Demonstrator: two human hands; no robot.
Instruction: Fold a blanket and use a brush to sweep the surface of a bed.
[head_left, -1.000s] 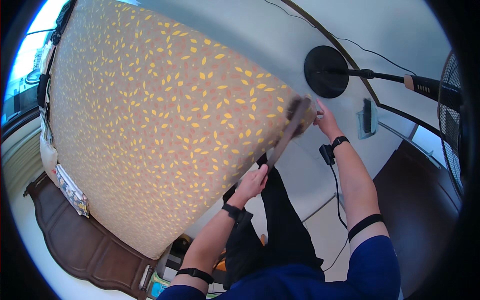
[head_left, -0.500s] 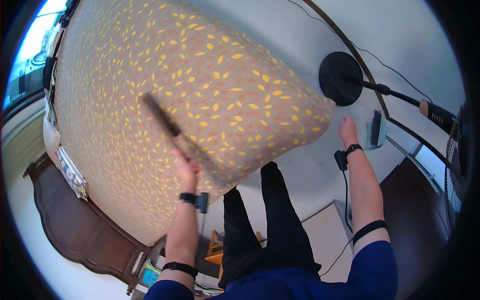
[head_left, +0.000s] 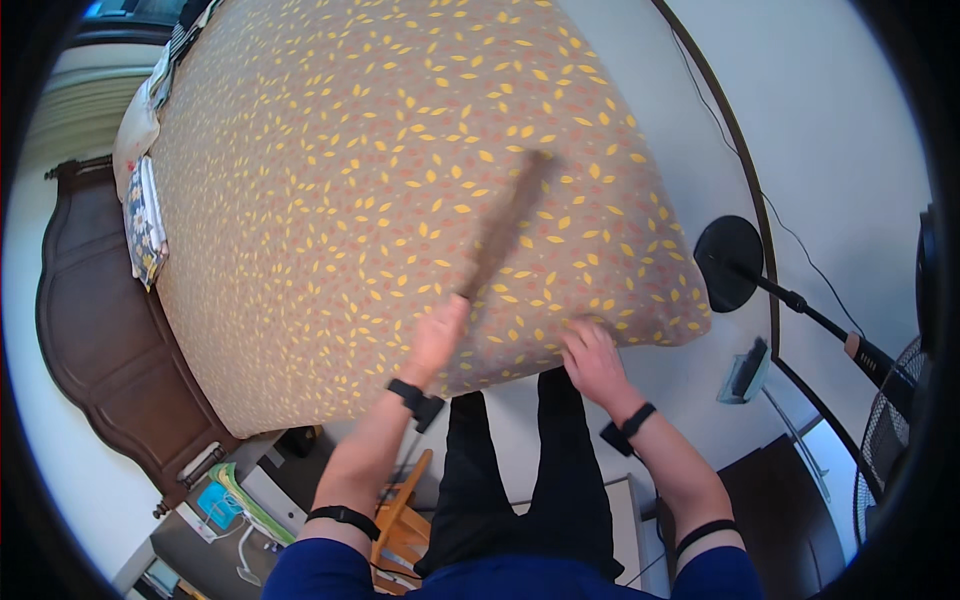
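Observation:
A long brown bed brush (head_left: 508, 222) is in my left hand (head_left: 438, 340), the fingers wrapped round its handle. Motion blurs the brush, so its bristles cannot be made out. It slants up and to the right over a bed sheet (head_left: 330, 180) with yellow and reddish leaves on a grey-brown ground. My right hand (head_left: 597, 362) lies at the near edge of the bed, palm down, its fingers stretched over the sheet and holding nothing. The sheet looks mostly smooth and wraps over the mattress corner on the right.
A dark wooden headboard (head_left: 115, 320) stands on the left, with folded patterned cloth (head_left: 147, 225) beside it. Right of the bed are a standing fan's round black base (head_left: 728, 262) and a dustpan with a brush (head_left: 744, 372). A wooden stool (head_left: 405, 525) stands by my legs.
My left hand has swung right with the brush, which now leans right instead of left. My right hand has come from beyond the corner onto the bed's edge. The view has turned.

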